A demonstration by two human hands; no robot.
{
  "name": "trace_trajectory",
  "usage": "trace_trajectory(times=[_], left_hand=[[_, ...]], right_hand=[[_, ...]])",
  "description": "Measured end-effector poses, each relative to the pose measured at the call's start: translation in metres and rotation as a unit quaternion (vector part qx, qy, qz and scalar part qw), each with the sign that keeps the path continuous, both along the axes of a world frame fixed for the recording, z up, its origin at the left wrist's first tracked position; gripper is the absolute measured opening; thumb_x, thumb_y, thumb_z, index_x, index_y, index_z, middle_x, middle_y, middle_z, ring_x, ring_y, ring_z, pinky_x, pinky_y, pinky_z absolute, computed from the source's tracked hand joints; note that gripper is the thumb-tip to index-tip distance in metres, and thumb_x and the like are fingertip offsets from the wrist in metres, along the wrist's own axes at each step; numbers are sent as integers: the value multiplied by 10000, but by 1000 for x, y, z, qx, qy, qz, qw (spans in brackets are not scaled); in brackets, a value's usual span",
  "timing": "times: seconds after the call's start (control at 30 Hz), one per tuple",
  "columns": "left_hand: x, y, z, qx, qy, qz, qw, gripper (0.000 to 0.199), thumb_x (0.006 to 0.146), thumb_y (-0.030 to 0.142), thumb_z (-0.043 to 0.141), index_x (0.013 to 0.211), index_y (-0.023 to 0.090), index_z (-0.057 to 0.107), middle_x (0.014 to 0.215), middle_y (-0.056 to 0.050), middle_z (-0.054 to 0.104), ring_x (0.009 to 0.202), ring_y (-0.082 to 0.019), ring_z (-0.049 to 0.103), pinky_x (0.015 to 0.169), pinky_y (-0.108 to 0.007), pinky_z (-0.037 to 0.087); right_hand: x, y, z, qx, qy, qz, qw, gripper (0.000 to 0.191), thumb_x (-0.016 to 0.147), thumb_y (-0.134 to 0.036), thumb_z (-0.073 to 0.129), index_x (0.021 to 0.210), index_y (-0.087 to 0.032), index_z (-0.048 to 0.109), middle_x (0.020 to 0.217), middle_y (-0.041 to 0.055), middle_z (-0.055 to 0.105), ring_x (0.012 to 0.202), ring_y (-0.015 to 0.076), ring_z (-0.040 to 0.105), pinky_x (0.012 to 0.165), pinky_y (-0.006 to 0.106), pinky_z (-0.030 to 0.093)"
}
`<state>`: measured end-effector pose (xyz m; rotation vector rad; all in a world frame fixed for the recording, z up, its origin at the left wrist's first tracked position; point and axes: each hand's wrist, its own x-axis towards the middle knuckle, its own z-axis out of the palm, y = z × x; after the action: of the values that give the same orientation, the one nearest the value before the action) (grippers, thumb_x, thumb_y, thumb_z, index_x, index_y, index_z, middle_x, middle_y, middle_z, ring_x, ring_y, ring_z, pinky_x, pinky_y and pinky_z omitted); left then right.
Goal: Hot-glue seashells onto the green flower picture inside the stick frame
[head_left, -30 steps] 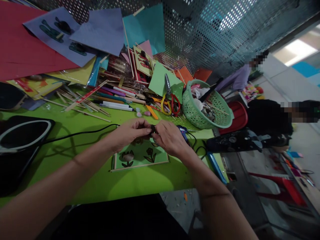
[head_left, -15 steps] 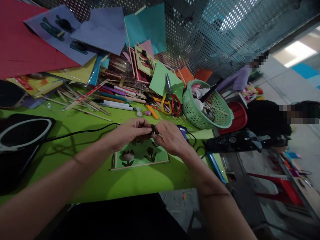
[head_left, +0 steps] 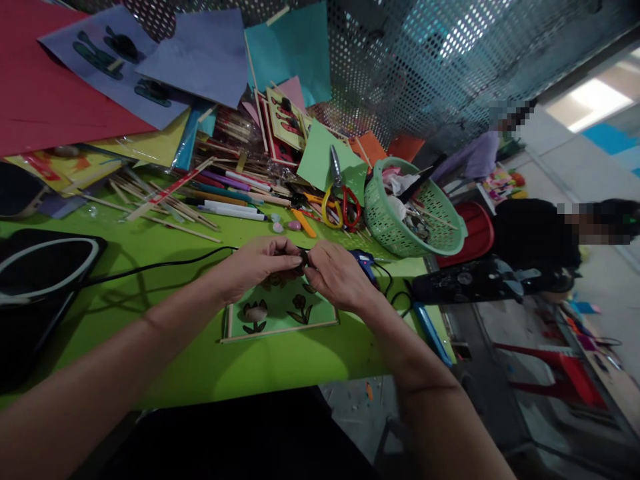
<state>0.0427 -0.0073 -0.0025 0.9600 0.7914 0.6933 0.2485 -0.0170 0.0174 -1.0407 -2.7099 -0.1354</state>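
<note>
Between the fingertips of my left hand [head_left: 267, 262] and my right hand [head_left: 333, 270] is a small dark piece [head_left: 303, 259], too covered to name; both hands pinch it. Just beneath them lies a green card [head_left: 280, 320] with flower shapes on it and thin wooden sticks along its edges. One flower [head_left: 255, 312] has a pale stone-like head, and another [head_left: 299, 303] is dark. My hands hide the card's upper part. Close to my right hand is a blue glue gun [head_left: 364, 264], partly covered, with a black cord.
Behind my hands lie small stones [head_left: 286, 227], an orange cutter [head_left: 304, 223], pens [head_left: 233, 211], scissors [head_left: 336, 180] and wooden sticks [head_left: 160, 200]. A green basket [head_left: 415, 217] holds scraps. A black tray-like object [head_left: 45, 293] sits left. Two people [head_left: 533, 243] are at the right.
Both hands stay over the card, still pinching the small dark piece, with the fingertips slightly closer together. The whole view has shifted a little.
</note>
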Motion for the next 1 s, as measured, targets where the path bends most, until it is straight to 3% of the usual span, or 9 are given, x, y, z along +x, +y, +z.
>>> trace_trajectory(times=[0.2,0.47,0.7,0.83,1.0], left_hand=[[0,-2,4,5,9,-3,1000,319,688,411,829,800,159,668,690,-4,629,592,-110,484,571,-241,352],[0,-2,5,0,2,2,1000,315,682,407,838,794,168,668,682,-1,622,599,-116,501,572,-240,357],[1,0,7,-22,-37,25,999,353,625,392,905,789,171,684,721,-7,663,623,-114,555,586,-235,423],[2,2,2,-35,-57,45,997,407,610,405,929,806,154,675,753,-19,685,648,-114,589,615,-234,456],[3,4,-1,-32,-76,52,995,404,621,402,932,803,150,673,757,-8,671,675,-114,604,688,-252,495]], right_hand=[[1,-1,3,-16,-6,0,1000,382,1080,-485,275,835,-241,436,797,47,534,729,215,478,670,356,378],[-2,-1,-2,1,0,-10,1000,304,1062,-373,325,824,-235,455,789,67,553,730,228,474,666,369,380],[2,-4,9,-59,117,-4,991,261,1068,-291,349,882,-220,519,830,45,591,770,205,531,699,346,423],[0,-9,11,-6,175,-26,984,111,1022,-277,513,967,-214,586,902,58,671,869,215,607,760,352,469],[-3,-12,4,77,181,3,980,60,981,-236,610,1031,-222,640,948,60,737,902,205,658,810,350,501]])
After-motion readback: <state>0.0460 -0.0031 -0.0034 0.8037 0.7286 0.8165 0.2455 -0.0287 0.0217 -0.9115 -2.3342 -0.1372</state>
